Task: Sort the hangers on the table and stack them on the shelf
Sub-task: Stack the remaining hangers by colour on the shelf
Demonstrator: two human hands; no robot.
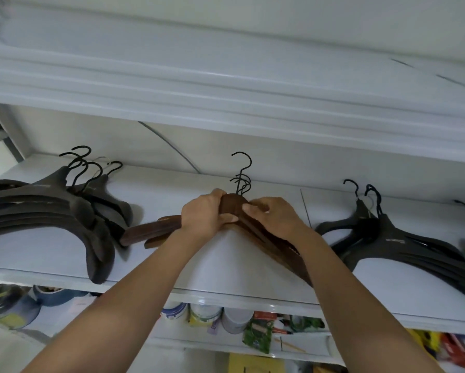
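A stack of brown wooden hangers [150,230] with black hooks lies in the middle of the white shelf [242,275]. My left hand [205,214] grips the stack just left of its neck. My right hand [275,215] grips it on the right side of the neck, thumb on top. The hooks point toward the back wall. To the left a pile of dark grey wide-shouldered hangers [51,211] rests on the same shelf. On the right sits a pile of black slim hangers [403,246].
Another white shelf board [226,84] hangs low overhead. On the shelf below stand tins [236,319], packets and shoes [18,305]. Bare shelf surface shows between the three piles.
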